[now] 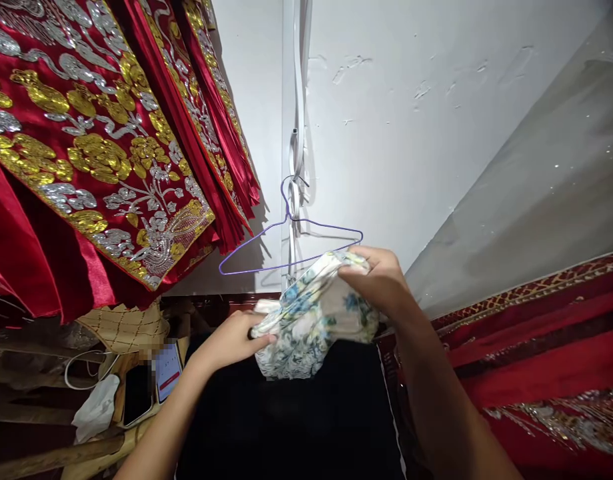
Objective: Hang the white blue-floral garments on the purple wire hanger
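Observation:
A white garment (306, 320) printed with blue, green and yellow flowers is stretched between my two hands in front of me. Its lower left part looks gathered in fine folds, and which kind of garment it is I cannot tell. My left hand (236, 341) grips its left end, thumb on top. At the upper right my right hand (381, 270) is closed on the top edge, slightly blurred. Just behind the cloth a purple wire hanger (291, 267) hangs from a white strap; the garment covers part of its lower bar.
Red embroidered cloths (111, 147) hang at the upper left. Two phones (138, 393) and a crumpled white tissue (96, 407) lie on a wooden stand at lower left. More red, beaded fabric (546, 360) is on the right. A white wall (386, 153) stands behind the hanger.

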`<state>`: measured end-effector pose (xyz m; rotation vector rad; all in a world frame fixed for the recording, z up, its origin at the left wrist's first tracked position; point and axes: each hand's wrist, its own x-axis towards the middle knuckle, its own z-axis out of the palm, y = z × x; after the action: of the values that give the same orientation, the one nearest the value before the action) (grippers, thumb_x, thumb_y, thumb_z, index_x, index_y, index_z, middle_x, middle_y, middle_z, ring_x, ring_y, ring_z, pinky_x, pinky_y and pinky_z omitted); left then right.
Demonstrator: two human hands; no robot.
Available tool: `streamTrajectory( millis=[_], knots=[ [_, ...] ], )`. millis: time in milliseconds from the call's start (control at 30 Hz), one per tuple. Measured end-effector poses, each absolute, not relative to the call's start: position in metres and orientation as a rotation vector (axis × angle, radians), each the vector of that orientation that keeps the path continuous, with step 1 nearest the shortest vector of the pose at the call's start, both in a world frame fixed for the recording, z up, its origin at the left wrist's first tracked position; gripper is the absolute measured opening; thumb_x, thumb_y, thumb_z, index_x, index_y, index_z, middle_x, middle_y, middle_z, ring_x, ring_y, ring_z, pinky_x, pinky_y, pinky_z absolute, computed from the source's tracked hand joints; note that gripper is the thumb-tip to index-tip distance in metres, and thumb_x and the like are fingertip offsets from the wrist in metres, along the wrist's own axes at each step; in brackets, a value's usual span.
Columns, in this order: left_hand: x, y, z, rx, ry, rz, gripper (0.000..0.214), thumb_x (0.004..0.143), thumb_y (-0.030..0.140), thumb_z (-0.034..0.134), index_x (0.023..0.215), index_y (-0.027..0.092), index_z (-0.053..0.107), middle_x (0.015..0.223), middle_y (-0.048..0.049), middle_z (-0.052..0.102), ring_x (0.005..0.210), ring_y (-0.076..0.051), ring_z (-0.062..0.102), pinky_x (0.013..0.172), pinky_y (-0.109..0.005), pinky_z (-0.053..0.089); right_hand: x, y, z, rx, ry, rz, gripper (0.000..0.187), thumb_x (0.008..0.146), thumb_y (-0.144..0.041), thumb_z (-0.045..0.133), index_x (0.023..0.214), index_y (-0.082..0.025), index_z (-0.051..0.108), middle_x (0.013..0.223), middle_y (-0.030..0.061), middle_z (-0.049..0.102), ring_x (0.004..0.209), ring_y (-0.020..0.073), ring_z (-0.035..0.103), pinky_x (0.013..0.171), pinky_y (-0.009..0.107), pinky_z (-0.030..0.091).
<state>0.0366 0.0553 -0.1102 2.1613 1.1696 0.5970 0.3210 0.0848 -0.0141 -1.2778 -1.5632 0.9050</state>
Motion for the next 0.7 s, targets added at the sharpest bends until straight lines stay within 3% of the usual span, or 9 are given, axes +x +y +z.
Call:
streamTrajectory(
  millis=[100,233,333,467,567,700],
  knots=[
    [0.016,0.054,-0.087,2.184,1.256,0.575,0.029,0.091,0.042,0.057,0.079,0.018,0.067,0.082,-0.0031,0.069,0.08,-0.019,0.06,0.075,-0.027,0.045,0.314,0.111,-0.029,-1.269,-1.414,0.604,0.008,0.073,-0.025,0.065,0.073,-0.019,0.06,0.063,-0.0022,0.055,0.059,0.0136,0.051,0.052,0.024,0.037],
    [0.003,0.052,-0.07,2.257,1.374,0.576,0.032,0.094,0.041,0.053,0.078,0.019,0.071,0.09,-0.0074,0.074,0.092,-0.024,0.064,0.082,-0.032,0.047,0.297,0.145,-0.071,-1.193,-1.613,0.614,0.022,0.084,-0.033,0.056,0.098,-0.02,0.067,0.1,0.005,0.07,0.091,0.0223,0.061,0.08,0.031,0.046],
    [-0.006,0.054,-0.081,2.253,1.43,0.539,0.033,0.095,0.041,0.05,0.085,0.021,0.074,0.123,-0.0093,0.071,0.115,-0.028,0.062,0.099,-0.036,0.045,0.291,0.156,-0.102,-1.265,-1.755,0.769,0.028,0.091,-0.04,0.045,0.086,-0.02,0.064,0.088,0.0062,0.068,0.084,0.0223,0.059,0.078,0.033,0.044],
    [-0.02,0.059,-0.101,2.183,1.727,0.322,0.048,0.096,0.047,0.042,0.063,0.019,0.063,0.145,-0.0183,0.055,0.139,-0.036,0.045,0.109,-0.044,0.04,0.295,0.153,-0.12,-1.25,-1.801,0.654,0.022,0.086,-0.035,0.049,0.069,-0.022,0.048,0.065,-0.0008,0.051,0.065,0.0163,0.044,0.065,0.028,0.038],
    [-0.022,0.063,-0.095,2.131,1.923,0.285,0.046,0.098,0.039,0.032,0.069,0.018,0.061,0.132,-0.0243,0.062,0.131,-0.037,0.053,0.104,-0.045,0.042,0.303,0.144,-0.118,-1.31,-1.79,0.552,0.03,0.08,-0.032,0.054,0.061,-0.023,0.033,0.058,-0.004,0.033,0.059,0.0133,0.029,0.056,0.027,0.028],
    [-0.01,0.077,-0.062,2.057,2.108,0.473,0.044,0.098,0.041,0.029,0.075,0.019,0.059,0.095,-0.0187,0.072,0.094,-0.032,0.069,0.078,-0.037,0.046,0.311,0.132,-0.111,-1.351,-1.713,0.625,0.039,0.079,-0.034,0.056,0.059,-0.023,0.023,0.058,-0.0046,0.023,0.057,0.0112,0.024,0.052,0.027,0.022]
  ],
)
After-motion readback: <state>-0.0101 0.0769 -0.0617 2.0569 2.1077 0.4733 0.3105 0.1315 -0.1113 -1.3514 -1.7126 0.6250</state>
